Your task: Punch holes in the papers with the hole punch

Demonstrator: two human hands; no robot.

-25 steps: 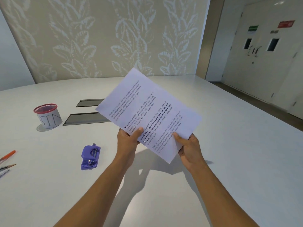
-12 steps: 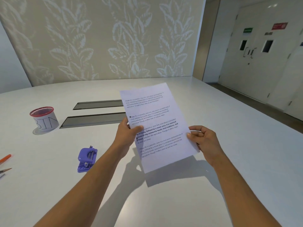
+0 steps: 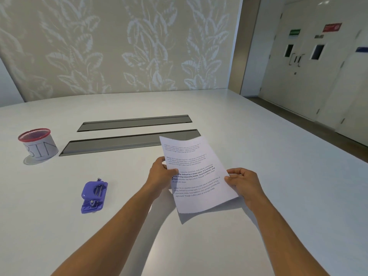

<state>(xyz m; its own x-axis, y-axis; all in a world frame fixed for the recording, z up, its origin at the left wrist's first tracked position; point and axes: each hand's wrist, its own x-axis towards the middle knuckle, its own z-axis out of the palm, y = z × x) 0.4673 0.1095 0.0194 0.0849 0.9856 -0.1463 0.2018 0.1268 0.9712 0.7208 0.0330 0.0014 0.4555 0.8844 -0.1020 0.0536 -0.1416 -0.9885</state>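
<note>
Papers [image 3: 196, 174] lowered toward table; left hand [image 3: 161, 173], right hand [image 3: 244, 182] pinching edges; hole punch [image 3: 93, 194] left.

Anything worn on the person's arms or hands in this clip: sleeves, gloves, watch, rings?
Nothing visible. Both forearms are bare up to the frame's lower edge, with no sleeves showing. The left hand and right hand have no gloves, and no watch, bracelet or ring shows on wrists or fingers.

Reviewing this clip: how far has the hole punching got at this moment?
Done: nothing that shows; whether the papers already carry holes is too small to tell. In hand: the left hand and right hand each grip a side edge of the papers, held just above the table. Left: the purple hole punch lies untouched on the table to the left, so the punching itself remains.
</note>
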